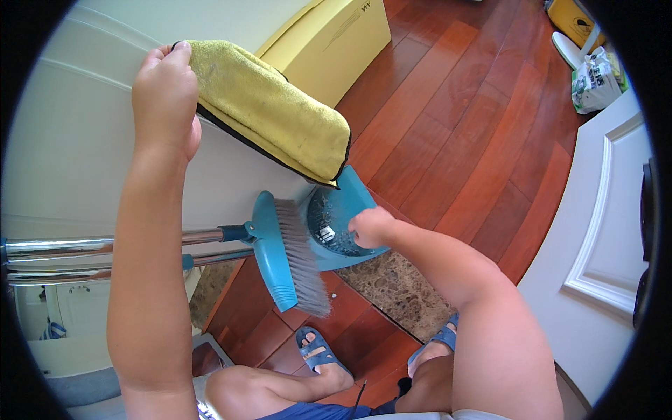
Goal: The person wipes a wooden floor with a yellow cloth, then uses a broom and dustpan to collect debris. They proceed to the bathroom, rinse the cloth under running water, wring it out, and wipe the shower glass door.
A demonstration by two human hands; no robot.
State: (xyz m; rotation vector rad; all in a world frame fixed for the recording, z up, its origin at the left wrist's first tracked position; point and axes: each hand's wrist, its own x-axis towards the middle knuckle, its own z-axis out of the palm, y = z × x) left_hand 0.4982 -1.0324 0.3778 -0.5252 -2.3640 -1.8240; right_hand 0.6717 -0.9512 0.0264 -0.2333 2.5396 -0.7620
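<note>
High at the left, my left hand (170, 94) grips one end of a folded yellow microfiber cloth (268, 107) with black edging. The cloth's other end hangs down to the rim of a blue dustpan (349, 191). Over that pan is my right hand (374, 227), its fingers curled; whether they hold something is hidden. Small white bits and dark dirt lie in the pan. Beside it stands a blue broom head (273, 252) with grey bristles (304, 262), tilted on its side in my view. Metal handles (63, 249) run off to the left behind my left forearm.
A yellow box (336, 47) stands behind the cloth, near a white panel (105, 157). Dark red wood flooring (457, 105) meets a brown marble threshold (399, 289). A white panelled door (593, 210) is at the right, with a plastic bag (596, 81) beyond. My feet wear blue slippers (315, 346).
</note>
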